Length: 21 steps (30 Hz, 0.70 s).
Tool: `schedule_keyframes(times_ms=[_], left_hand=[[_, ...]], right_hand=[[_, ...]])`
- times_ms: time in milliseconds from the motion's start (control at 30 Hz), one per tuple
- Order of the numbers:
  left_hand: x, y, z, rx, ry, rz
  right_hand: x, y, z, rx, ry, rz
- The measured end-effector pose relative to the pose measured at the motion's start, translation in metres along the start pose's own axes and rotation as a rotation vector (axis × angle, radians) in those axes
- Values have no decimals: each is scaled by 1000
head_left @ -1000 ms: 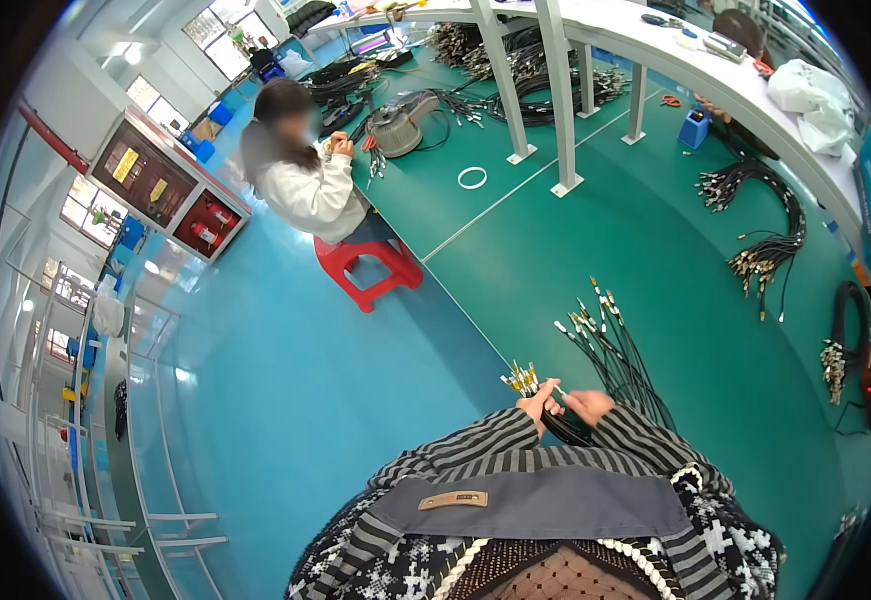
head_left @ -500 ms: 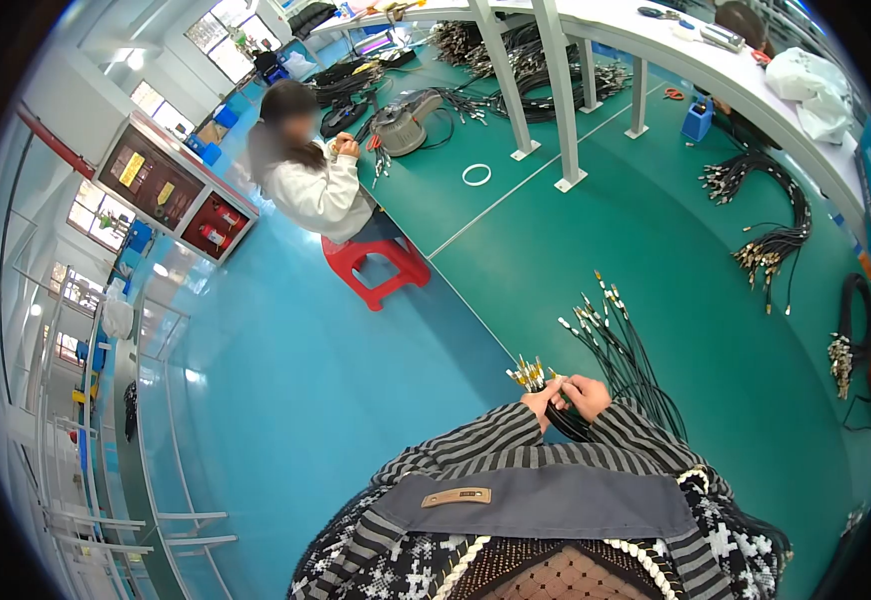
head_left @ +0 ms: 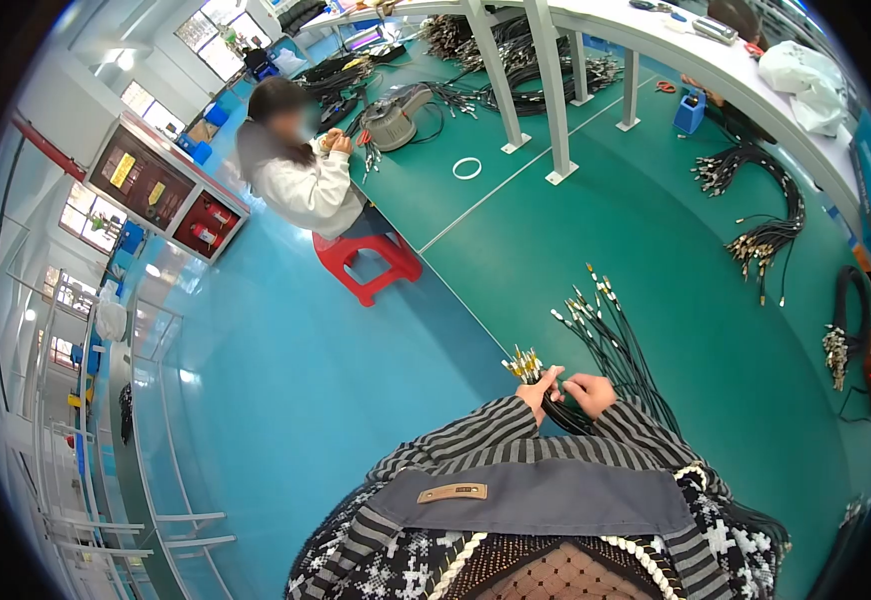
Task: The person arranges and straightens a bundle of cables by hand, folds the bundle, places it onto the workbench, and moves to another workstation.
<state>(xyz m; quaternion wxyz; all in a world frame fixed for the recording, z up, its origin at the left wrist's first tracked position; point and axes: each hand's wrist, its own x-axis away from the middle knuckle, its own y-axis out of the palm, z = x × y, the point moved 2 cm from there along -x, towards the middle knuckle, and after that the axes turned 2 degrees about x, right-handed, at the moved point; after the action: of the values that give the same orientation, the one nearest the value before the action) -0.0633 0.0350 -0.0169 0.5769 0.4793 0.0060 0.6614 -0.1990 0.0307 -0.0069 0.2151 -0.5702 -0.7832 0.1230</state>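
A bundle of black cables (head_left: 561, 412) with white and gold connector ends is wrapped in my left hand (head_left: 538, 393), near the edge of the green table. The connectors stick up above the fingers. Close beside it on the right, my right hand (head_left: 593, 393) is closed, its fingertips pinched near the left thumb; whatever lies between them is too small to make out. Several loose black cables (head_left: 628, 355) with white-banded ends lie spread on the green surface just beyond and right of my right hand.
A person (head_left: 301, 185) sits on a red stool (head_left: 368, 268) at the table's left edge. Beyond are a grey round machine (head_left: 391, 122), a white ring (head_left: 467, 168) and metal legs (head_left: 553, 100) of a white shelf. Cable bundles (head_left: 781, 200) and a blue box (head_left: 690, 112) stand right.
My right hand has drawn slightly apart from my left, after the two were together half a second ago. The left hand still holds the bundle.
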Motion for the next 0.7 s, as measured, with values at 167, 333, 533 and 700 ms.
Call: schedule_keyframes(times_ms=[167,333,533,700], left_hand=[[-8,-9,-4,11,0,22],[-2,-7,-1,-33,1,86],[-12,-5,-5,78,-34,114],[-8,-6,-3,134,-134,-134]], right_hand=[[-9,5,22,136,-214,5],[13,-17,54,211,-212,-74],[4,-38,47,84,19,-28],[-61,-17,65,478,-311,435]])
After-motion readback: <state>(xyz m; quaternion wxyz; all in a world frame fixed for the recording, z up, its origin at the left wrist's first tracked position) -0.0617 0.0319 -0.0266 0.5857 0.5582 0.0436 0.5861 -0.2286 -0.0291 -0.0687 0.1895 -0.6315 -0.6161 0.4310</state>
